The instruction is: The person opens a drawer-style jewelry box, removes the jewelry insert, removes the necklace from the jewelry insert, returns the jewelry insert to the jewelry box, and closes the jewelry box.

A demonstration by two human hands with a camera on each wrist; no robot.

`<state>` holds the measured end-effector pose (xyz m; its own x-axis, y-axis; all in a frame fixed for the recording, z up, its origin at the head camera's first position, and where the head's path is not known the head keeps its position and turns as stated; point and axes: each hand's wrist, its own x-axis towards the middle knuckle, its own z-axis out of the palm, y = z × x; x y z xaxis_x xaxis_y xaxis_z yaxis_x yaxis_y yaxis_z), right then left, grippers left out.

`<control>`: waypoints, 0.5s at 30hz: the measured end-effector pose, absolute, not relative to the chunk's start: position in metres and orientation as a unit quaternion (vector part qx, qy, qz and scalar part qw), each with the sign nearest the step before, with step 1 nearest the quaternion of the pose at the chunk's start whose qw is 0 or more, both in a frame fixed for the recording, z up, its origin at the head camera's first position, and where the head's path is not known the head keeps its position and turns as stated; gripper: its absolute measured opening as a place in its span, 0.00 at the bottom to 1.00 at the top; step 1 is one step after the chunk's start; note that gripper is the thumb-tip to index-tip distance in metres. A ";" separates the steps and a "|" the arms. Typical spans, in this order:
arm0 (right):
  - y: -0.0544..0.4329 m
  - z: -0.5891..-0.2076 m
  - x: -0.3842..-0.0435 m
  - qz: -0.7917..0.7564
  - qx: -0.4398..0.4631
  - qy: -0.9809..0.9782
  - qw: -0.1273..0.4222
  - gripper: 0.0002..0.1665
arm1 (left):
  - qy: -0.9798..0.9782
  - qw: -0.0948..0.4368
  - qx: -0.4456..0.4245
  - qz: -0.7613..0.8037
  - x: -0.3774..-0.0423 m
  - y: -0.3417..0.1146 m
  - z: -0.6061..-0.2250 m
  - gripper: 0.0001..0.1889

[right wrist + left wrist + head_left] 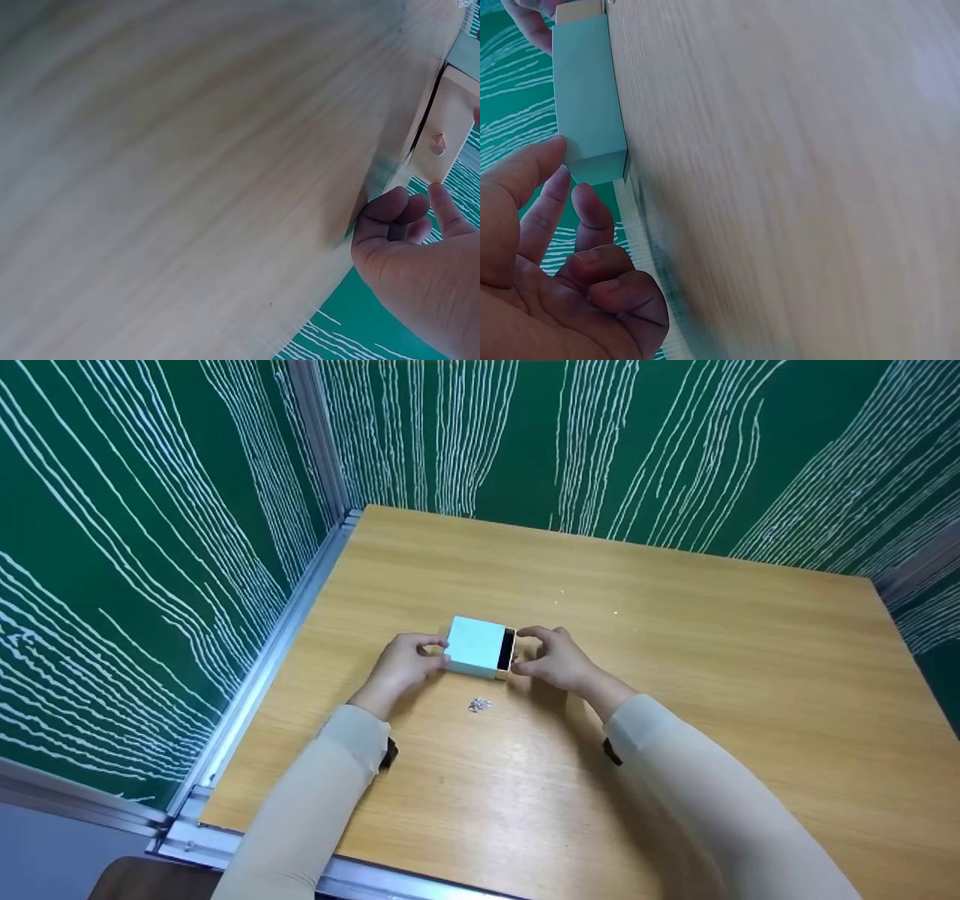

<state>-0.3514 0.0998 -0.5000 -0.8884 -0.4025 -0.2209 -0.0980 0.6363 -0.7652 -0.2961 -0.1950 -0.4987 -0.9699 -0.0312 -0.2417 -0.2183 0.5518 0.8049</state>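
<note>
A small turquoise drawer box (476, 641) lies on the wooden table, its drawer (508, 649) pulled a little way out on the right, with a dark inside. My left hand (405, 664) grips the left end of the box between thumb and forefinger; the other fingers (600, 266) curl loosely beside it in the left wrist view. On the other side, my right hand (559, 660) holds the pale drawer front (450, 120) at its edges with thumb and forefinger. That front bears a small, shiny knob (437, 144). Just in front of the box sits a little pile of silvery bits (480, 705).
Green panels (517, 495) with white wavy lines stand along the back and left of the table (712, 660). A metal rail (262, 675) follows its left edge. Tiny pale specks (616, 613) lie behind my right hand. Brown furniture (150, 879) shows at lower left.
</note>
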 end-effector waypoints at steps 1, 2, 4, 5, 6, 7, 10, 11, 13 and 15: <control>0.099 -0.500 -0.352 -0.401 -0.141 0.886 0.188 0.49 | 0.875 0.099 -0.072 0.468 -0.296 -0.195 -0.499 0.18; 0.099 -0.500 -0.352 -0.399 -0.141 0.887 0.186 0.49 | 0.874 0.099 -0.072 0.470 -0.296 -0.195 -0.499 0.18; 0.098 -0.501 -0.352 -0.397 -0.141 0.888 0.184 0.49 | 0.874 0.100 -0.071 0.470 -0.296 -0.195 -0.499 0.18; 0.098 -0.501 -0.353 -0.396 -0.143 0.888 0.184 0.49 | 0.874 0.101 -0.071 0.471 -0.296 -0.195 -0.499 0.18; 0.098 -0.501 -0.353 -0.395 -0.145 0.889 0.183 0.49 | 0.874 0.102 -0.071 0.470 -0.296 -0.195 -0.499 0.18; 0.097 -0.502 -0.353 -0.393 -0.147 0.889 0.182 0.49 | 0.874 0.102 -0.070 0.470 -0.296 -0.196 -0.499 0.18; 0.097 -0.502 -0.354 -0.389 -0.152 0.891 0.180 0.49 | 0.874 0.105 -0.071 0.469 -0.297 -0.197 -0.499 0.19; 0.097 -0.502 -0.355 -0.388 -0.154 0.891 0.180 0.49 | 0.874 0.106 -0.072 0.469 -0.297 -0.197 -0.499 0.19; 0.096 -0.502 -0.355 -0.386 -0.154 0.892 0.178 0.50 | 0.875 0.107 -0.072 0.467 -0.297 -0.197 -0.499 0.19; 0.095 -0.502 -0.355 -0.386 -0.154 0.892 0.178 0.50 | 0.875 0.107 -0.071 0.466 -0.297 -0.198 -0.500 0.19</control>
<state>-0.3550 0.0949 -0.5023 -0.8892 -0.4122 -0.1983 -0.1379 0.6549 -0.7431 -0.2970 -0.1978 -0.4996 -0.9670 -0.0250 -0.2537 -0.2245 0.5555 0.8007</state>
